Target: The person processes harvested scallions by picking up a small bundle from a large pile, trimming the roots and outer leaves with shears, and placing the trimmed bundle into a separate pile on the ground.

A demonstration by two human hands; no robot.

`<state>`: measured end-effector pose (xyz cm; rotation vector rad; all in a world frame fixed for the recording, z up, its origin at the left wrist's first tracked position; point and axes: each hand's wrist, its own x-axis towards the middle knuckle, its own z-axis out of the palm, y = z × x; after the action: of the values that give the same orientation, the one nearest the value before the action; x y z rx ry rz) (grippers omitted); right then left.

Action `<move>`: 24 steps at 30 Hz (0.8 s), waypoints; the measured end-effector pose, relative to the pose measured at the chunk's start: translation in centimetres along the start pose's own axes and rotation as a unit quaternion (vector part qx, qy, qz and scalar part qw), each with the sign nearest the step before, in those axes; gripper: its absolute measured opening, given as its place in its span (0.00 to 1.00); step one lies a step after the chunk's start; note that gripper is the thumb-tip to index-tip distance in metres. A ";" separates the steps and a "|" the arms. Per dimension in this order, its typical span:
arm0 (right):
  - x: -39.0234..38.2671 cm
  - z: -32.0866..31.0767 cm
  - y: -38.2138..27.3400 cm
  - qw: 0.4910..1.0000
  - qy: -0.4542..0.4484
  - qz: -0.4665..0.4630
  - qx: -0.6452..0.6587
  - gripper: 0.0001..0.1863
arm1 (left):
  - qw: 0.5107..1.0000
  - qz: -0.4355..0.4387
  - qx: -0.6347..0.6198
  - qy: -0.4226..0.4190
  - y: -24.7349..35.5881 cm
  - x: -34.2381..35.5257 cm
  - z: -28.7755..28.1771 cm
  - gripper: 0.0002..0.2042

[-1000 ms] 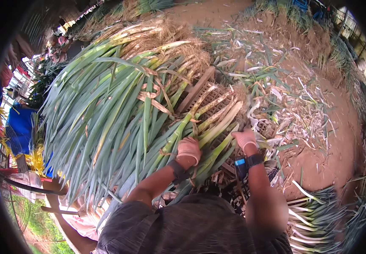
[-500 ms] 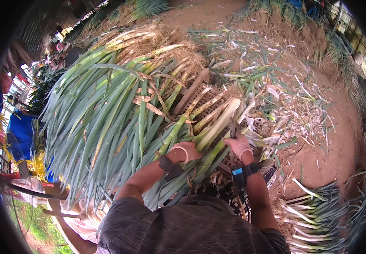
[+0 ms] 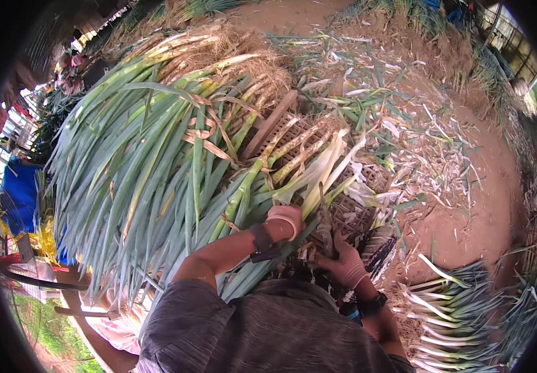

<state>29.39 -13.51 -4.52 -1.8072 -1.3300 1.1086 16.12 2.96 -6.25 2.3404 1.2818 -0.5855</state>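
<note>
My left hand, in a pale glove, is closed round green onion stalks with pale, stripped upper ends. My right hand, also gloved, is lower and to the right, fingers curled at a slim brownish thing I cannot make out clearly. A large heap of green onions, roots upward, covers the left and centre, lying partly over a slatted crate with a wooden bar.
Loose peelings litter the dirt floor at right. Trimmed onions lie in a row at lower right; more piles line the back. A blue sheet and a metal frame stand at left.
My right hand has moved down and inward, away from the stalks' upper ends. My left hand has shifted slightly. The pale stalks' tops lean farther apart, and the view has shifted slightly.
</note>
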 end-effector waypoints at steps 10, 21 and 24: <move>6.0 0.1 4.4 0.999 0.036 0.013 -0.012 0.47 | 0.998 0.034 0.036 0.043 -0.1 0.0 2.0 0.20; -6.7 -1.4 -3.8 0.973 -0.230 0.021 -0.003 0.45 | 0.994 0.047 -0.096 0.015 -4.6 -2.9 1.1 0.25; -6.6 -1.5 -5.4 0.972 -0.234 0.002 -0.010 0.43 | 0.994 0.006 -0.106 0.038 -4.9 -3.3 1.3 0.25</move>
<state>27.54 -18.23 2.53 -1.6169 -1.6031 1.5960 10.13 2.41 -6.26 2.2116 1.2949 -0.3398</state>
